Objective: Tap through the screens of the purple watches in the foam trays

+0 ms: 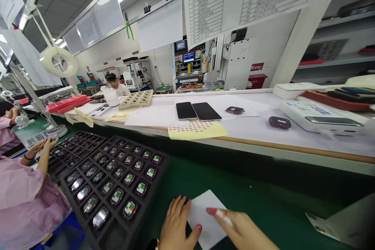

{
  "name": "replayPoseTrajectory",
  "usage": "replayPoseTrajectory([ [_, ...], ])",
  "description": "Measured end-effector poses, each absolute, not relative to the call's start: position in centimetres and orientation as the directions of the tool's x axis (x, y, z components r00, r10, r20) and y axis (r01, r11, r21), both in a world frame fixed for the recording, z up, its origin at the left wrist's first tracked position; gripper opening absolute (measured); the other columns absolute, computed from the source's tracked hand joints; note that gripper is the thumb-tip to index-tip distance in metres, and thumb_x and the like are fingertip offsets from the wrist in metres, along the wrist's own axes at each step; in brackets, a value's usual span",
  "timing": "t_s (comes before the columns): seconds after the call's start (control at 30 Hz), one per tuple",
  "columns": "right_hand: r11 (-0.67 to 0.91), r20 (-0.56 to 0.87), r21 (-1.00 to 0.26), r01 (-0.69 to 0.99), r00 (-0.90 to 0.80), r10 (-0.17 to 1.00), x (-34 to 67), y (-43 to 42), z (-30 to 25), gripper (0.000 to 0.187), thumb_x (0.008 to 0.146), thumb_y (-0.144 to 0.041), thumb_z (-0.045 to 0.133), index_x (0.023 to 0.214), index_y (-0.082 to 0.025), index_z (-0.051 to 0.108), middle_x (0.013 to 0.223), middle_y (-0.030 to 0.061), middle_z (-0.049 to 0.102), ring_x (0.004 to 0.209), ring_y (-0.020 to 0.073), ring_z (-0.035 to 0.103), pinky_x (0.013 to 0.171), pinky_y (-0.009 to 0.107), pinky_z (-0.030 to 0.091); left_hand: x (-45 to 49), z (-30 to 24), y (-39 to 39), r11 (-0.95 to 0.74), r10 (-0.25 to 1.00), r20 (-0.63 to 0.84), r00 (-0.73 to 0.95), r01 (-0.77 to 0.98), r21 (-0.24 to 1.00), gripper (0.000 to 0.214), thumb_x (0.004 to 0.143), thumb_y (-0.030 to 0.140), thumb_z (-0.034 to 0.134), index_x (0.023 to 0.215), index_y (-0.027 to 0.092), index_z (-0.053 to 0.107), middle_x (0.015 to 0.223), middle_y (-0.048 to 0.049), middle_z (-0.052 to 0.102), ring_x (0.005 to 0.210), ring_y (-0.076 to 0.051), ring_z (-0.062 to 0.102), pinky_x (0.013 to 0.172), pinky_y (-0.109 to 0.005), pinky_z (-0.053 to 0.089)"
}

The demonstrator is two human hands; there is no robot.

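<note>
Your white paper sheet [206, 207] lies flat on the green mat [272, 203] right in front of you, just beside the near corner of the black tray [115, 232] of small labelled modules [129, 208]. Your left hand [175, 224] rests open on the sheet's left edge, with the fingers spread and pointing away from you and the thumb laid on the paper. It pinches nothing. Your right hand [244, 230] reaches in from the right with its fingers stretched out across the sheet. It is blurred, but it appears flat and not closed on anything. The sheet looks thin, light and limp, so expect it to slide easily on the mat, to bend under its own weight if lifted by one corner, and to crease if pressed hard. The free far corner or the exposed right edge looks like the best place to hold it, between thumb and forefinger. It sits turned like a diamond, with one corner pointing away from you toward the raised white bench [263, 134]. Its long axis seems to run from you toward that bench, leaning a little left, though your hands cover the near end, so this is uncertain. At the far left a co-worker's pink sleeve [20, 187] is well apart from your hands.
</note>
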State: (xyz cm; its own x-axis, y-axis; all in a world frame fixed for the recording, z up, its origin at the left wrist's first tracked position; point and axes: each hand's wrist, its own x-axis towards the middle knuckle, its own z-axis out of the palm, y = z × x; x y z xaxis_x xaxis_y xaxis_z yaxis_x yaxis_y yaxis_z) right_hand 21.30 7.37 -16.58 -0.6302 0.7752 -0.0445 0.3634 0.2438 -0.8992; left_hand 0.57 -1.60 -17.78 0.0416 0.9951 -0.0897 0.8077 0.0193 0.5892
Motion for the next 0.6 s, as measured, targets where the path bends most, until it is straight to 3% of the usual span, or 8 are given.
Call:
replayPoseTrajectory([
  [0.03,0.070,-0.145,-0.948,0.312,-0.614,0.776,21.3,8.3,-15.6,0.061,0.092,-0.069,0.044,0.097,-0.018,0.077,0.052,0.0067,0.060,0.045,0.0293,0.063,0.048,0.032,0.053,0.7,-17.6,-1.6,0.006,0.993,-0.097,0.061,0.817,0.576,0.070,0.092,0.051,0.050,0.153,0.017,0.036,0.161,-0.0085,0.027,0.151,-0.031,0.019,0.126,-0.054,0.015],
  [0.1,-0.233,-0.259,-0.965,0.123,-0.605,0.753,21.3,10.2,-14.7,0.064,0.085,-0.074,0.053,0.093,-0.015,0.076,0.064,0.0087,0.066,0.047,0.0255,0.063,0.048,0.030,0.054,0.9,-17.2,-1.7,-0.015,0.991,-0.100,0.083,0.836,0.549,0.074,0.088,0.052,0.057,0.152,0.020,0.038,0.162,-0.0079,0.026,0.151,-0.032,0.018,0.126,-0.055,0.012],
  [0.17,-0.431,-0.271,-0.895,-0.115,-0.627,0.730,21.0,11.9,-15.3,0.059,0.078,-0.071,0.063,0.082,-0.013,0.074,0.076,0.0118,0.069,0.053,0.0232,0.063,0.043,0.026,0.052,1.1,-17.1,-1.7,-0.032,0.989,-0.105,0.100,0.854,0.519,0.075,0.086,0.051,0.061,0.152,0.024,0.037,0.162,-0.0064,0.026,0.151,-0.031,0.018,0.126,-0.056,0.011],
  [0.2,-0.483,-0.249,-0.848,-0.217,-0.642,0.725,20.8,12.6,-16.1,0.056,0.077,-0.068,0.065,0.079,-0.013,0.074,0.072,0.0104,0.067,0.053,0.0216,0.061,0.041,0.025,0.051,1.1,-17.0,-1.7,-0.040,0.988,-0.110,0.110,0.862,0.505,0.076,0.085,0.051,0.061,0.152,0.026,0.036,0.163,-0.0053,0.025,0.151,-0.031,0.018,0.126,-0.055,0.010],
  [0.3,-0.546,-0.203,-0.746,-0.382,-0.650,0.732,20.3,13.7,-18.7,0.049,0.080,-0.061,0.066,0.072,-0.013,0.072,0.047,0.0012,0.049,0.038,0.0149,0.045,0.036,0.020,0.045,1.1,-16.7,-1.4,-0.071,0.976,-0.152,0.154,0.892,0.447,0.076,0.086,0.050,0.060,0.154,0.027,0.033,0.164,-0.0041,0.022,0.152,-0.030,0.016,0.126,-0.055,0.010],
  [0.37,-0.574,-0.218,-0.716,-0.397,-0.654,0.725,20.3,14.1,-20.0,0.043,0.080,-0.055,0.069,0.078,-0.013,0.074,0.051,0.0032,0.055,0.040,0.0144,0.047,0.038,0.020,0.047,1.0,-16.5,-1.2,-0.094,0.961,-0.203,0.188,0.912,0.400,0.077,0.087,0.049,0.058,0.155,0.026,0.030,0.164,-0.0046,0.018,0.152,-0.031,0.014,0.125,-0.057,0.010],
  [0.47,-0.610,-0.241,-0.680,-0.407,-0.661,0.710,20.7,14.5,-20.6,0.039,0.076,-0.044,0.080,0.095,-0.011,0.075,0.084,0.0123,0.069,0.065,0.0191,0.062,0.049,0.022,0.055,0.9,-16.3,-0.9,-0.123,0.943,-0.244,0.226,0.920,0.373,0.074,0.091,0.050,0.053,0.156,0.027,0.026,0.165,-0.0034,0.014,0.152,-0.031,0.012,0.125,-0.058,0.009],
  [0.6,-0.603,-0.224,-0.669,-0.435,-0.655,0.721,21.2,14.7,-20.6,0.035,0.069,-0.044,0.091,0.076,-0.016,0.072,0.067,0.0041,0.061,0.060,0.0166,0.057,0.048,0.020,0.054,1.3,-16.4,-0.6,-0.136,0.966,-0.152,0.211,0.909,0.395,0.064,0.097,0.053,0.044,0.155,0.036,0.024,0.165,0.0037,0.016,0.153,-0.026,0.013,0.126,-0.056,0.010],
])
